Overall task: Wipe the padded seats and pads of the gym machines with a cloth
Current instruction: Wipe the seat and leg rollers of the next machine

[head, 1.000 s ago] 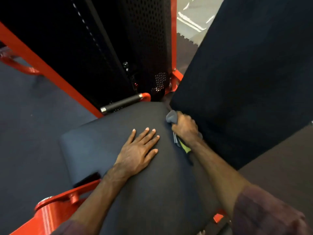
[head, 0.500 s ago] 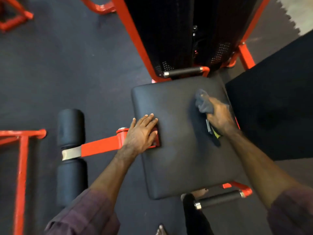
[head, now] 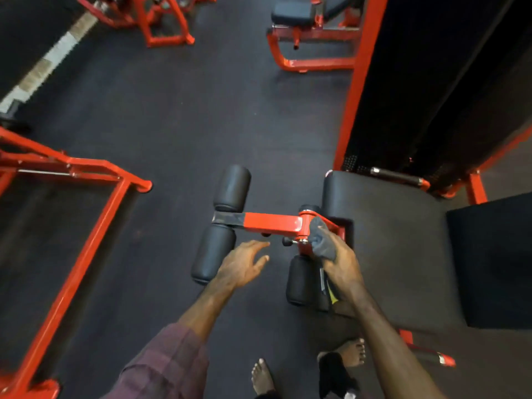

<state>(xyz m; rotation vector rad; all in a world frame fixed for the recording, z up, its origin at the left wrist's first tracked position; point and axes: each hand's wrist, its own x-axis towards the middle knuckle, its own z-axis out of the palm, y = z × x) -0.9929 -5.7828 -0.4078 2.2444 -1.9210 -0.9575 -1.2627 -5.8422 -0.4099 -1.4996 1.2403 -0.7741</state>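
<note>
A black padded seat (head: 397, 240) sits at the centre right, with a dark back pad (head: 495, 260) at its right edge. From the seat's front a red arm (head: 270, 223) reaches left to two black roller pads (head: 233, 188) (head: 211, 253); a third roller (head: 300, 279) lies under the seat's front. My right hand (head: 341, 264) is shut on a grey cloth (head: 321, 240) and presses it on the red pivot at the seat's front edge. My left hand (head: 244, 264) hovers open, fingers spread, just below the red arm and touches nothing.
A black weight-stack tower (head: 437, 82) in a red frame stands behind the seat, with black handles (head: 397, 175) beside it. Other red machine frames (head: 72, 180) stand left and at the top (head: 313, 30). Dark rubber floor (head: 187, 110) lies between them. My bare feet (head: 263, 375) show below.
My view swung left and back from the seat. My right hand slid the cloth from the seat top to the red pivot at its front. My left hand lifted off the seat's edge.
</note>
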